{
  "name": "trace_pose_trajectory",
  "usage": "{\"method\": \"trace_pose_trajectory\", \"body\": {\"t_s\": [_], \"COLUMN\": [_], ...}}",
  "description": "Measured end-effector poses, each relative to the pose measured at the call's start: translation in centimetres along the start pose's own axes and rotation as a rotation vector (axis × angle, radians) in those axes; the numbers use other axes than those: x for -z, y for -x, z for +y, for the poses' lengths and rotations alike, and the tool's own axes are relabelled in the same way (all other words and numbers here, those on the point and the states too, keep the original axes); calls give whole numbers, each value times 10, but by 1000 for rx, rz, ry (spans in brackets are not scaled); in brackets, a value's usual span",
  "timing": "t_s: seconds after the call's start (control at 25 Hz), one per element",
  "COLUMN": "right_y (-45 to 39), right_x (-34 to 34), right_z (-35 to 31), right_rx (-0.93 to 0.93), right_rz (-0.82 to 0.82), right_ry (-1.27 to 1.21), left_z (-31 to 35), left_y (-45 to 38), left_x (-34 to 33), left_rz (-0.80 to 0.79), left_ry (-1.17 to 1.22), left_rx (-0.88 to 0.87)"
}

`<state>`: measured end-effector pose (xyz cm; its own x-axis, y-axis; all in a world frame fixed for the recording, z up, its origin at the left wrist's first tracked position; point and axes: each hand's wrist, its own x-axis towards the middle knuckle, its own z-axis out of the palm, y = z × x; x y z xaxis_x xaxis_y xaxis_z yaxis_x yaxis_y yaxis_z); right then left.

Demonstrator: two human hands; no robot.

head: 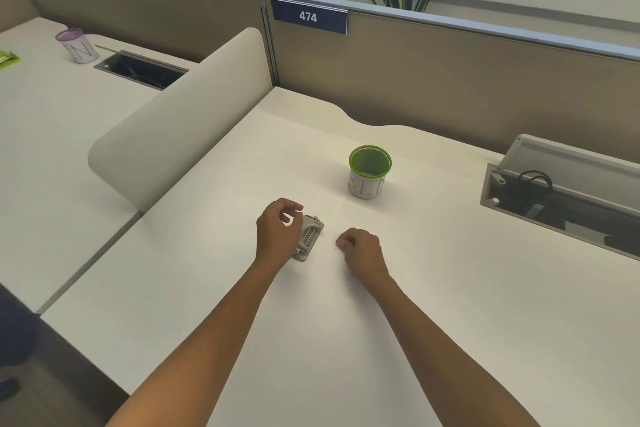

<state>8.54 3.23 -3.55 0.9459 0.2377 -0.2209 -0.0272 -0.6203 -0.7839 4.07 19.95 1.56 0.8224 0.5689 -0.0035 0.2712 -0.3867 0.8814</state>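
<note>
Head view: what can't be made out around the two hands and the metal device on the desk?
- metal device: its left side is hidden under the left hand, so whether the fingers touch it cannot be told.
- right hand: its curled fingers hide whether it holds anything.
- green cup: the label lettering is too faint to read.

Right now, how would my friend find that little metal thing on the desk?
Find the cream desk under the blue 474 sign. Near its middle, closer to the person than the green-rimmed cup, a small metal gadget lies flat right by the left hand. It is the only shiny grey thing there; the cup is tall and green.
</note>
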Motion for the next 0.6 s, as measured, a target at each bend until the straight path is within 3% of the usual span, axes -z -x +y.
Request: {"method": "trace_pose_trajectory", "body": {"t_s": [0.08, 0.36, 0.6], "right_y": [0, -10, -13], "right_x": [8, 9, 12], "right_z": [1, -13, -24], "right_rx": [-4, 328, 464], "right_rz": [-11, -166, -230], "right_ry": [-33, 648, 892], "left_z": [-6, -14, -14], "left_y": [3, 11, 11], "left_x": [1, -4, -2], "left_rz": [1, -16, 0], "left_ry": [-11, -41, -19], "left_rx": [-14, -61, -61]}}
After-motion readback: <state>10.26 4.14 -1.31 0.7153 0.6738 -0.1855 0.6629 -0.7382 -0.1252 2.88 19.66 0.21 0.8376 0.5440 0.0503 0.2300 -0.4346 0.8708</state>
